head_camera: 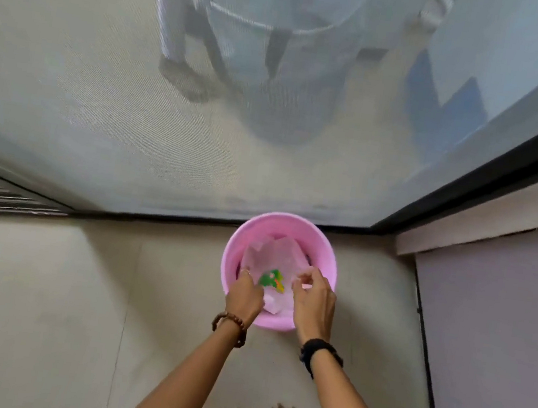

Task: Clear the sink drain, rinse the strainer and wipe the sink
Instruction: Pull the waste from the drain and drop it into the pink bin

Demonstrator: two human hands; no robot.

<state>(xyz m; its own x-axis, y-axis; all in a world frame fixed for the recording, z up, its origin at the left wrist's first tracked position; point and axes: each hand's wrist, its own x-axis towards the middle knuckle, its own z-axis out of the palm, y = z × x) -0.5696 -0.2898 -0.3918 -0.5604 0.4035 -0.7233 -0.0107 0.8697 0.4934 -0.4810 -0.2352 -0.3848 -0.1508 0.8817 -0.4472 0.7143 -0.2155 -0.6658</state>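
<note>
1. Both hands reach down into a pink bin (pixel 283 230) at the lower centre of the frame. From the left, the left hand (pixel 245 295) has its fingers curled on the left edge of a thin whitish plastic bag (pixel 274 256) lining the bin.
2. On the right, the right hand (pixel 313 300) pinches the bag's right edge between thumb and fingers.
3. No sink, drain or strainer is in the frame. I judge this as the clearing step: waste goes into the bin bag.
4. Next, the hands probably must let go of the bag and go to the sink.
5. A green and orange scrap (pixel 272 279) lies in the bag; what it is I cannot tell. Behind the mesh screen (pixel 103 94) in the upper half, things are blurred.
</note>
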